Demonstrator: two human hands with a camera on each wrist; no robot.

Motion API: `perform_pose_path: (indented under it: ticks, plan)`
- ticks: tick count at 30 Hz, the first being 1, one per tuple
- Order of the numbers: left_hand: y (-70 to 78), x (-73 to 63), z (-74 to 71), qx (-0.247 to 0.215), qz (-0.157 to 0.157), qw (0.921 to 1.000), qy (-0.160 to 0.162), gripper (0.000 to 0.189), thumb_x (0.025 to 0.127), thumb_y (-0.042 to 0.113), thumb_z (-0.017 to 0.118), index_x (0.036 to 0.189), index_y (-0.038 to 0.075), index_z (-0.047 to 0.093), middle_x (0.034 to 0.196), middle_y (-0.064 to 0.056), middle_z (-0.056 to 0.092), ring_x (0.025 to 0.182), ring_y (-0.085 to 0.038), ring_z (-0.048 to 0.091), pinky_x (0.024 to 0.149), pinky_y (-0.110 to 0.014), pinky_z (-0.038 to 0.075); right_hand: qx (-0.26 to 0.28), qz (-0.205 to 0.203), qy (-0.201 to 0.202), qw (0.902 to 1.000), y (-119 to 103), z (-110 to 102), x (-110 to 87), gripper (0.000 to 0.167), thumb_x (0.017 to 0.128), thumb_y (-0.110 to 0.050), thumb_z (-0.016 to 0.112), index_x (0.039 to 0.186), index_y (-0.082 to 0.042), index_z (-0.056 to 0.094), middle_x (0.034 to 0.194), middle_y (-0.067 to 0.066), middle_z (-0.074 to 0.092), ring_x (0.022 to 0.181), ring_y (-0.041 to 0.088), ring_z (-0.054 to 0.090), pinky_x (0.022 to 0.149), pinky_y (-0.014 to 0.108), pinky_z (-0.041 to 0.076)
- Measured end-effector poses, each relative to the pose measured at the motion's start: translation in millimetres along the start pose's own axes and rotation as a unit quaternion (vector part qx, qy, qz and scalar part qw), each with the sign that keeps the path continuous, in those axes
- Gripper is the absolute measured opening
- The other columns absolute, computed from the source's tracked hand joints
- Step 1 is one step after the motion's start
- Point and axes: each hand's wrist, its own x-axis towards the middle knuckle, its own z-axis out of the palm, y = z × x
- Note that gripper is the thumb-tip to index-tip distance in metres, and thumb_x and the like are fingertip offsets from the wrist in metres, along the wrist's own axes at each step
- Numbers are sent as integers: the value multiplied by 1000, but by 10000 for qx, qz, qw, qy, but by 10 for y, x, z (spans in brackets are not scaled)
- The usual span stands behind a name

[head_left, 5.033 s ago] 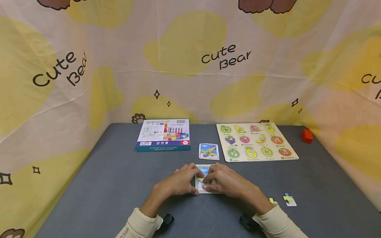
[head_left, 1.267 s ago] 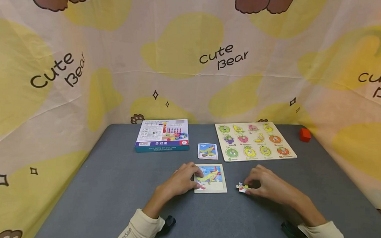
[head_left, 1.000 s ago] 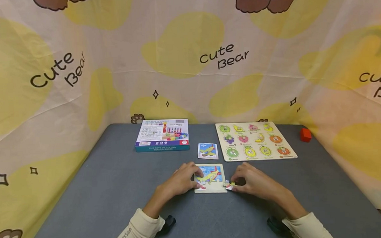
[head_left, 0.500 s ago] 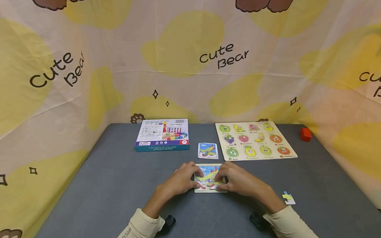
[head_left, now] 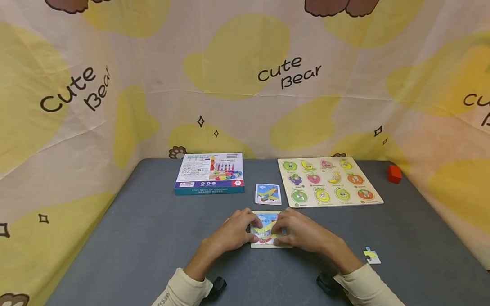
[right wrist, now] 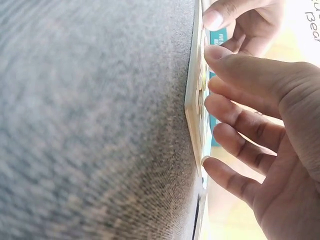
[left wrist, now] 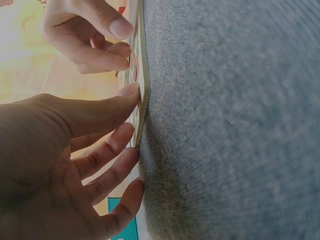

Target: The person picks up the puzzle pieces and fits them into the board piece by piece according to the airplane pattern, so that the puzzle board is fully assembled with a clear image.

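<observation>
A square wooden jigsaw board (head_left: 271, 247) with a yellow airplane picture lies flat in front of me. My left hand (head_left: 231, 232) grips its left side, the thumb near the lower corner and the fingers higher up. Over the lower right of the picture, my right hand (head_left: 306, 232) pinches a jigsaw piece (head_left: 271, 240) down in the frame, which the fingers largely hide. Both wrist views show the thumbs and fingertips at the board's edge, the left hand (left wrist: 65, 155) and right hand (right wrist: 285, 130) facing each other. One loose yellow-and-white piece (head_left: 372, 258) lies by the right forearm.
An airplane picture card (head_left: 268, 194) lies just behind the board. Farther back are a flat toy box (head_left: 209, 174) on the left and a fruit puzzle board (head_left: 330, 182) on the right. A red block (head_left: 394, 174) sits near the right edge of the grey table (head_left: 151, 246).
My right hand has brought a piece leftward from beside the board into its lower right area, where it now lies flatter than half a second ago. The left hand has stayed at the left edge.
</observation>
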Motion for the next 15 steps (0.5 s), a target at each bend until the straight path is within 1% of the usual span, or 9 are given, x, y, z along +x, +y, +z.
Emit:
perform_pose_path:
  ticks: [5, 11, 15]
  plan:
    - [-7, 3, 5, 46, 12, 10000, 11, 23, 94, 13, 81, 116, 12, 75, 116, -1, 60, 115, -25, 51, 101, -52, 43, 81, -101, -16, 9999, 15, -1, -2, 13, 92, -22, 85, 104, -17, 84, 99, -11, 70, 96, 7, 55, 88, 34, 49]
    - [5, 5, 6, 108, 20, 9999, 4, 23, 94, 12, 81, 116, 12, 76, 115, -1, 61, 113, -24, 51, 100, -51, 43, 105, -258, -1, 9996, 20, 15, 9, 11, 92, -20, 84, 103, -18, 85, 98, -11, 70, 94, 7, 55, 85, 32, 48]
    - [18, 6, 2, 220, 139, 9997, -20, 20, 94, 10, 80, 114, 15, 80, 111, -2, 61, 108, -23, 50, 93, -44, 43, 133, -221, 38, 9997, 7, 23, 8, 11, 92, -19, 84, 103, -17, 85, 97, -9, 69, 93, 7, 55, 85, 33, 48]
